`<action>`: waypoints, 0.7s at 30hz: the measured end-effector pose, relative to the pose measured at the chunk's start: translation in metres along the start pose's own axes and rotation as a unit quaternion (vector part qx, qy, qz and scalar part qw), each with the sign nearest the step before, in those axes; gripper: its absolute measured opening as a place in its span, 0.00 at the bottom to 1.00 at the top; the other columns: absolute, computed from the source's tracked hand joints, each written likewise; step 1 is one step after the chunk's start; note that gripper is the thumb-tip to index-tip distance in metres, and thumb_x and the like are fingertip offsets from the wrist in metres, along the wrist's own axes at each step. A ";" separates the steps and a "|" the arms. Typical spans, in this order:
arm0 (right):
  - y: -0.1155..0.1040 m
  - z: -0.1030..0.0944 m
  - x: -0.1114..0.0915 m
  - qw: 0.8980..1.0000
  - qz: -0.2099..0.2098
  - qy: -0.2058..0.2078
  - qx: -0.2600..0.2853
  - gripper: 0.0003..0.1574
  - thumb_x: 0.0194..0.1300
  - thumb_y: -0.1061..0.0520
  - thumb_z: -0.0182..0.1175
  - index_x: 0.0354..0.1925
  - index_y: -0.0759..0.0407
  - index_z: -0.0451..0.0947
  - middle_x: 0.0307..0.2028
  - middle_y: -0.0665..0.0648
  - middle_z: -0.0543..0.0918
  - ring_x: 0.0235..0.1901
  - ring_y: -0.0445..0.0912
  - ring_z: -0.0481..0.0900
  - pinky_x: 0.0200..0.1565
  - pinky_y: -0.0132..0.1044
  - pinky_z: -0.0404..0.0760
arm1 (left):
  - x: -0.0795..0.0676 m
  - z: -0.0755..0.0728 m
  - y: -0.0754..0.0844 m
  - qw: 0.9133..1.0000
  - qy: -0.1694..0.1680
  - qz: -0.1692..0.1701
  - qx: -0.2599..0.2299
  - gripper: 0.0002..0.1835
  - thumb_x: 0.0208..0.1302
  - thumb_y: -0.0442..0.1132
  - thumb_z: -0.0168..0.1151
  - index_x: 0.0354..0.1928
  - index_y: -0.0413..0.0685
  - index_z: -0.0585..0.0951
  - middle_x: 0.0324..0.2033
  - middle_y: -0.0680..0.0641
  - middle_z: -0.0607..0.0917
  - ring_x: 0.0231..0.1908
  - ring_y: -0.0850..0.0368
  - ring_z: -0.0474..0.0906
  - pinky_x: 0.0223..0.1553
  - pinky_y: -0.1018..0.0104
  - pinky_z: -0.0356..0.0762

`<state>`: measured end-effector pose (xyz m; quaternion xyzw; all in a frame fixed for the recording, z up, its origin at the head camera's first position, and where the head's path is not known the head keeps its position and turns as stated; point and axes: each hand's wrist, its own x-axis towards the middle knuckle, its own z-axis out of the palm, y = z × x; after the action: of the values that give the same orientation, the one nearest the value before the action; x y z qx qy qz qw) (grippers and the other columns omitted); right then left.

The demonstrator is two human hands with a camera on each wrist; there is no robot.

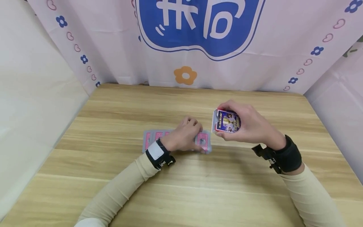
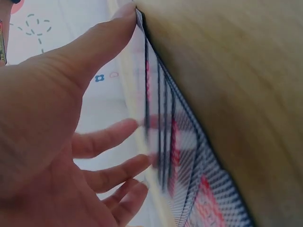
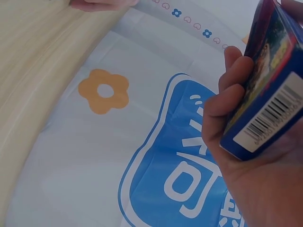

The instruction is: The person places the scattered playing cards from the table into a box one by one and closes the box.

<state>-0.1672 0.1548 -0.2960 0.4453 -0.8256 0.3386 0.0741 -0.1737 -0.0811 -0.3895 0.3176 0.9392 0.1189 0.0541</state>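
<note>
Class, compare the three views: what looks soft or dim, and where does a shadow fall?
Head view: the box is fairly crisp, with a soft shadow on the table below the right hand; left wrist view: the cards and wood grain look blurred; right wrist view: dim, though the barcode shows distinct bars.

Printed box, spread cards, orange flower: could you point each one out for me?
Printed box [image 1: 227, 122]: head view, on its picture-covered face.
Spread cards [image 1: 202, 141]: head view, on the patterned back of the rightmost card.
Orange flower [image 3: 105, 91]: right wrist view, on its white centre.
</note>
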 end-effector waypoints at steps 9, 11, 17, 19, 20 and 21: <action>0.004 0.005 -0.007 1.000 0.010 -0.019 0.001 0.39 0.43 0.49 0.74 0.52 0.53 0.69 0.39 0.48 0.79 0.31 0.38 0.77 0.26 0.35 0.82 | 0.003 0.003 -0.004 0.999 0.028 -0.020 -0.003 0.51 0.27 0.77 0.65 0.49 0.46 0.70 0.43 0.46 0.68 0.48 0.49 0.55 0.47 0.56 0.65; 0.006 0.007 -0.009 0.999 0.017 -0.028 -0.003 0.39 0.44 0.48 0.74 0.53 0.53 0.69 0.39 0.48 0.79 0.30 0.37 0.77 0.26 0.34 0.82 | 0.003 0.002 -0.005 0.999 0.030 -0.017 0.006 0.48 0.34 0.74 0.65 0.51 0.45 0.72 0.45 0.44 0.69 0.48 0.48 0.56 0.47 0.56 0.64; 0.011 0.013 -0.014 0.999 0.026 -0.040 -0.022 0.39 0.45 0.46 0.73 0.53 0.54 0.69 0.41 0.50 0.79 0.32 0.38 0.76 0.28 0.35 0.81 | 0.002 -0.005 -0.007 1.000 0.028 0.006 0.004 0.26 0.58 0.61 0.61 0.42 0.45 0.81 0.38 0.47 0.73 0.46 0.50 0.59 0.45 0.56 0.64; 0.013 0.014 -0.015 0.999 0.028 -0.039 -0.020 0.39 0.44 0.46 0.73 0.53 0.54 0.69 0.41 0.50 0.79 0.32 0.38 0.76 0.28 0.36 0.81 | 0.002 -0.011 -0.007 0.998 0.040 0.029 -0.030 0.20 0.62 0.55 0.60 0.30 0.44 0.81 0.28 0.49 0.73 0.39 0.52 0.64 0.41 0.58 0.66; 0.014 0.014 -0.015 0.999 0.029 -0.039 -0.018 0.39 0.44 0.46 0.73 0.53 0.54 0.69 0.40 0.50 0.79 0.32 0.38 0.76 0.28 0.36 0.81 | 0.001 -0.015 -0.007 0.997 0.045 0.035 -0.059 0.19 0.64 0.53 0.59 0.25 0.45 0.79 0.24 0.50 0.72 0.34 0.53 0.66 0.37 0.60 0.67; 0.015 0.015 -0.016 0.999 0.029 -0.039 -0.015 0.39 0.44 0.46 0.73 0.53 0.54 0.69 0.40 0.50 0.79 0.32 0.38 0.76 0.28 0.36 0.81 | 0.000 -0.020 -0.006 0.993 0.047 0.041 -0.098 0.20 0.65 0.51 0.58 0.20 0.46 0.75 0.20 0.51 0.70 0.28 0.55 0.67 0.32 0.62 0.68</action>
<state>-0.1674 0.1623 -0.3213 0.4327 -0.8455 0.3103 0.0387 -0.1812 -0.0893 -0.3722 0.3433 0.9106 0.2272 0.0358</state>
